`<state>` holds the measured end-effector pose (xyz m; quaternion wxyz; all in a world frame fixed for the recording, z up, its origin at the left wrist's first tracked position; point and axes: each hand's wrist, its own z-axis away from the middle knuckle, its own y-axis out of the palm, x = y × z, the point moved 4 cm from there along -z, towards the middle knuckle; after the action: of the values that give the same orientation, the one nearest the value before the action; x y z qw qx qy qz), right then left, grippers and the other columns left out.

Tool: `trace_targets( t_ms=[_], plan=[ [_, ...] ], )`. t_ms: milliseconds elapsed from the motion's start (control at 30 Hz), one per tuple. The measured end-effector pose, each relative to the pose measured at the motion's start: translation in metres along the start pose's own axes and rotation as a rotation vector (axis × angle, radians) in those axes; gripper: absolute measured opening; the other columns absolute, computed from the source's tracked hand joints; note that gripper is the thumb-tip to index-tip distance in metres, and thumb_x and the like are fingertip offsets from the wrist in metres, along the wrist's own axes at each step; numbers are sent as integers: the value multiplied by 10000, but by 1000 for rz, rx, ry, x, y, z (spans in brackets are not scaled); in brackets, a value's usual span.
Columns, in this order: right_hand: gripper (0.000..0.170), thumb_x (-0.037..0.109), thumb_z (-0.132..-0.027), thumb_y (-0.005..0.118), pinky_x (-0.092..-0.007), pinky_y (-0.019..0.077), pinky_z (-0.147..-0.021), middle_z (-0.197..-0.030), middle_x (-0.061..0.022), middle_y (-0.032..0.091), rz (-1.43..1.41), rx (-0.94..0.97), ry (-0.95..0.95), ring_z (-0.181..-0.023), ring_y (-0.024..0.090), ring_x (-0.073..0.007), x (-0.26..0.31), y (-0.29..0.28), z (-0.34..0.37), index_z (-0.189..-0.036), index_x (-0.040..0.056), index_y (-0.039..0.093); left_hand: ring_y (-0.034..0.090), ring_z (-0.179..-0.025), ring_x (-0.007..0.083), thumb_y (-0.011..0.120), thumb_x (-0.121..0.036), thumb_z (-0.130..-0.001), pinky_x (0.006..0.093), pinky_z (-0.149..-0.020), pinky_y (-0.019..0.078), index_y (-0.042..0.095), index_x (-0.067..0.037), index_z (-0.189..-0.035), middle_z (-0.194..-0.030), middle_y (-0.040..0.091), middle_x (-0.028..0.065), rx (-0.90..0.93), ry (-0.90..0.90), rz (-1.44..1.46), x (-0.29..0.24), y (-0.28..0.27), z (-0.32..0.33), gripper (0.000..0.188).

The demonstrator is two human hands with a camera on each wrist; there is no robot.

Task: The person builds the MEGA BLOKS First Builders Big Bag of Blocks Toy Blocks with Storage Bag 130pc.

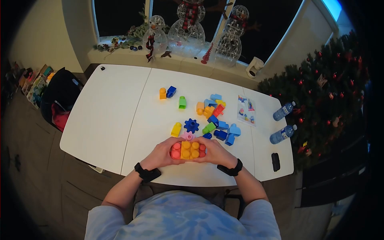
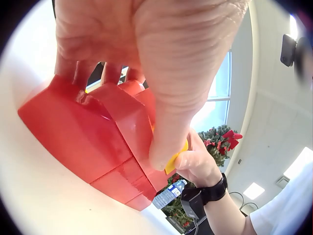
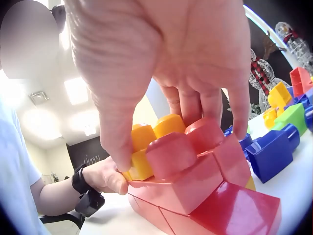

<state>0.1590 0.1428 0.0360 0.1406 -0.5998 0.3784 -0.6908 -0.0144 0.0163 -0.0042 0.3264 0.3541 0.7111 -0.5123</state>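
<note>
Both hands grip a build of red and yellow toy building blocks (image 1: pixel 186 150) close over the near part of the table. My left hand (image 1: pixel 161 153) holds its left end, with fingers on the far side and thumb on the near side. My right hand (image 1: pixel 216 152) grips the right end the same way. In the right wrist view, a yellow block (image 3: pixel 139 164) sits beside red studs on top of wider red blocks (image 3: pixel 239 208). Sloped red sides (image 2: pixel 83 137) fill the left wrist view. Just beyond the hands lie a pink piece (image 1: pixel 188 136) and a blue gear-shaped piece (image 1: pixel 191 126).
Several loose blue, green, orange and red blocks (image 1: pixel 219 123) spread across the white table (image 1: pixel 104 112). A yellow block (image 1: pixel 176 129) lies left of the gear. Picture sheet (image 1: pixel 246 110), two water bottles (image 1: pixel 283 135) and a black case (image 1: pixel 275 162) are at the right.
</note>
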Motion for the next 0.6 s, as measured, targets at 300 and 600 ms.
trace_targets(
  t_ms=[300,600],
  plan=[
    [680,248,-743,894,-366,561,-917,-1145,-132,713,4,49,16,-1027,718,-300,1,-2,-4,-1327,94,582,698,-1034,311,926,-197,-671,376,-926,559,612,-53,-1283,-1154,702,143,28,-95,115,9,5,0,703],
    [681,224,-738,886,-364,561,-912,-1142,-136,717,-22,65,-19,-1032,720,-305,0,-3,-4,-1328,86,575,714,-1010,282,937,-193,-671,352,-910,564,620,-52,-1263,-1121,713,146,29,-126,114,4,3,0,686]
  ],
)
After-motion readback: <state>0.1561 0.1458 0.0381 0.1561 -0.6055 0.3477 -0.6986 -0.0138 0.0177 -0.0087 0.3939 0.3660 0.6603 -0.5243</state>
